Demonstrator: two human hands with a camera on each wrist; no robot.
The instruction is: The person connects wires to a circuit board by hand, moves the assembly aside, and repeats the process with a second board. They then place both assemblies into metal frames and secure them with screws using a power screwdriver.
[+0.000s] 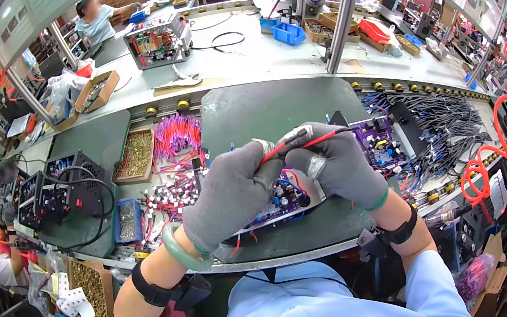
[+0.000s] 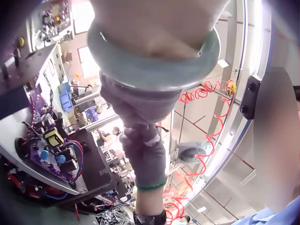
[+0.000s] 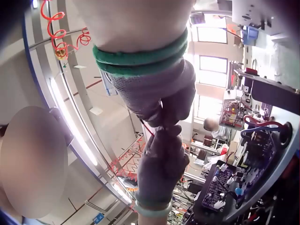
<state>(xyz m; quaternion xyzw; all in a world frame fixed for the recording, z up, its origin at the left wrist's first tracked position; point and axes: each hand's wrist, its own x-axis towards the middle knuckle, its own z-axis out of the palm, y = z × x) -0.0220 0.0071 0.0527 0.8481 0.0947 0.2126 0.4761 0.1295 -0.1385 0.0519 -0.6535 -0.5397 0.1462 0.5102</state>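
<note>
In the head view my gloved left hand point(image 1: 226, 191) and gloved right hand point(image 1: 349, 168) meet close together above the bench. Between thumb and fingers, the left hand pinches a red wire point(image 1: 274, 151) with a black end. A second red stretch of wire point(image 1: 328, 137), dark at its tip, is gripped by the right hand. Whether both stretches are one wire I cannot tell. Below the hands, partly hidden by them, lies an open metal chassis with a purple circuit board point(image 1: 282, 200). The left wrist view shows its blue capacitors point(image 2: 60, 159) and a yellow transformer point(image 2: 53, 137).
A pile of black cables point(image 1: 441, 132) lies to the right, beside another purple board point(image 1: 377, 141). Pink wires point(image 1: 177, 137), white connectors point(image 1: 174, 192) and a box of small brass parts point(image 1: 135, 154) are at the left. A black unit point(image 1: 63, 188) stands further left. Red coiled hose point(image 1: 477, 179) hangs right.
</note>
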